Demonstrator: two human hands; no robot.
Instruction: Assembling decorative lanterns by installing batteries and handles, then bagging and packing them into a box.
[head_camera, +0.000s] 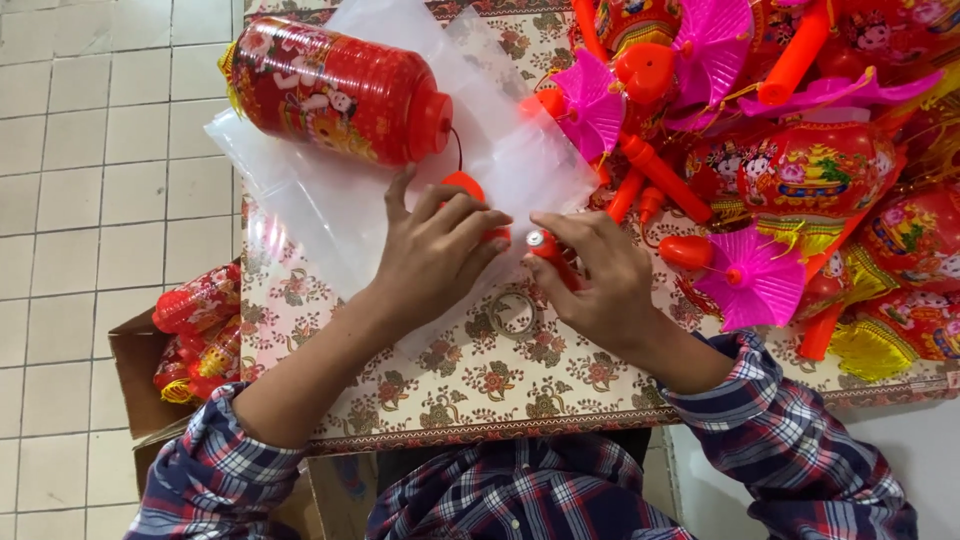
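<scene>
Plaid sleeves (215, 470) nearest; L hand (435, 255) fingers curl over red cap (470, 187) on clear plastic bag (330, 200), below red cylinder lantern (335, 90). R hand (600, 285) pinches small red handle piece (550, 250) w/ thumb + forefinger. Looks light, hollow, brittle plastic, prob slick; grip by rigid ends, not thin wire.

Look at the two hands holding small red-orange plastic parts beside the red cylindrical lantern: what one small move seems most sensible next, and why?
Probably bring the right hand's red-orange plastic handle leftward to meet the red-orange plastic cap under the left hand. Both hands already pinch their pieces, the tips nearly touch, and a thin cord runs from the cap toward the red cylindrical lantern lying on clear plastic bags.
</scene>
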